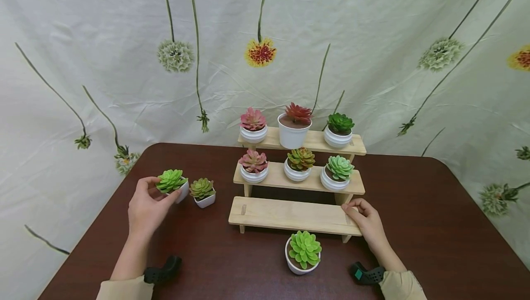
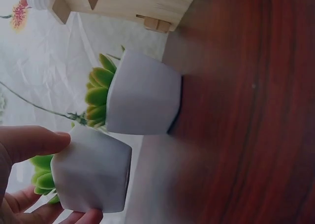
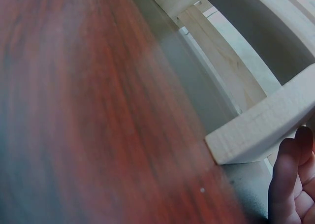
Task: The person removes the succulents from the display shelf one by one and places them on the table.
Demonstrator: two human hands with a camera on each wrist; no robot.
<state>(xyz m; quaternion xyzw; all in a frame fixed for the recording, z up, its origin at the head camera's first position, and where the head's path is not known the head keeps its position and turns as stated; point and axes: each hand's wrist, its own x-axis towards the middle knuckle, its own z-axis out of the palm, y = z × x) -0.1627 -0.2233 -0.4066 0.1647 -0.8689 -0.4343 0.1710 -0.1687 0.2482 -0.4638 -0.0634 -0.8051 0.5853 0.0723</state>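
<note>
My left hand [image 1: 149, 208] grips a bright green succulent [image 1: 170, 181] in a white square pot [image 2: 93, 170], thumb on one side and fingers on the other. Just right of it on the table stands a darker green succulent [image 1: 202, 189], its white square pot [image 2: 145, 93] large in the left wrist view. At the right end of a three-step wooden plant stand [image 1: 285, 215], my right hand [image 1: 366, 222] holds the lowest board by its edge. The right wrist view shows curled fingers [image 3: 285, 175] beside the stand's leg; their exact contact is partly hidden.
On the top step are a pink succulent [image 1: 253, 125], a red one [image 1: 295, 127] and a dark green one [image 1: 339, 129]. The middle step bears pink [image 1: 254, 166], brownish [image 1: 299, 164] and mint [image 1: 337, 173] succulents. A light green succulent [image 1: 303, 251] stands before the stand on the dark table [image 1: 232, 268].
</note>
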